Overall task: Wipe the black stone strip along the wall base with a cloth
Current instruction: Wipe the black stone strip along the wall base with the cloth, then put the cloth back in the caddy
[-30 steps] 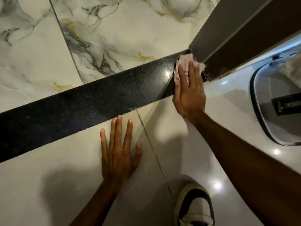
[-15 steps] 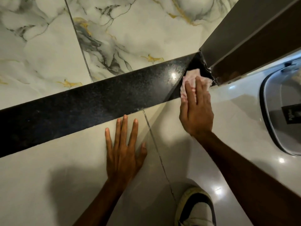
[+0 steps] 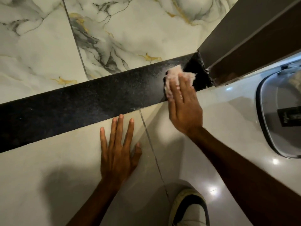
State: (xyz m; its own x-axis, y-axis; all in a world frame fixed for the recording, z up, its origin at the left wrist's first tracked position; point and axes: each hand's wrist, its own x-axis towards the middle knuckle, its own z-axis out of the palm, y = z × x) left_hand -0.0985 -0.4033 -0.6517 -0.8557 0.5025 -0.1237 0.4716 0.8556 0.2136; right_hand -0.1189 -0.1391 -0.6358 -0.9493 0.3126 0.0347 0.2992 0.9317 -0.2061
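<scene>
Warm, fairly dim indoor light falls from above and behind the person. Small white glare spots shine on the glossy pale tile floor [image 3: 244,144] at lower right, where soft shadows also spread beneath both forearms. The pale pink fluffy cloth [image 3: 175,75] is motion-blurred. Straight edges bow toward the frame's borders.
</scene>
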